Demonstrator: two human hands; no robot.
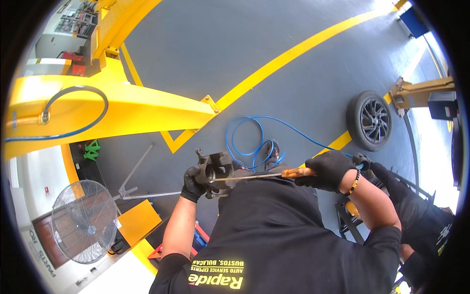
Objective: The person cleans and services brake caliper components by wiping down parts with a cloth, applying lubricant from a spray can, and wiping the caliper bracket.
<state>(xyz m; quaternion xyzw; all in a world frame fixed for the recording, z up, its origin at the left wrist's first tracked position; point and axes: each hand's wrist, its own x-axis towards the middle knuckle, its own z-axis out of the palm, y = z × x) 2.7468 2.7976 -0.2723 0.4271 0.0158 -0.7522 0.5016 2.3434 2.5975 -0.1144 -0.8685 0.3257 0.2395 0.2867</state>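
Note:
My left hand [193, 184], in a black glove, is closed round a dark metal brake caliper [223, 166] with a round bore facing the tool. Gripped in my right hand [329, 171], also gloved in black, is a long thin tool with a worn wooden handle [293, 173]. Its narrow metal shaft [249, 177] reaches left across the caliper, and the tip lies at or in front of the bore. Whether the tip touches the metal, I cannot tell. Both hands are held in front of my torso, above the floor.
A coiled blue air hose [245, 142] lies by my shoes. At right stand a wheel with its tyre [371, 120] and a co-worker in black [416, 210]. On the left are a yellow lift arm [137, 108], a large fan [84, 221] and a yellow panel [139, 219].

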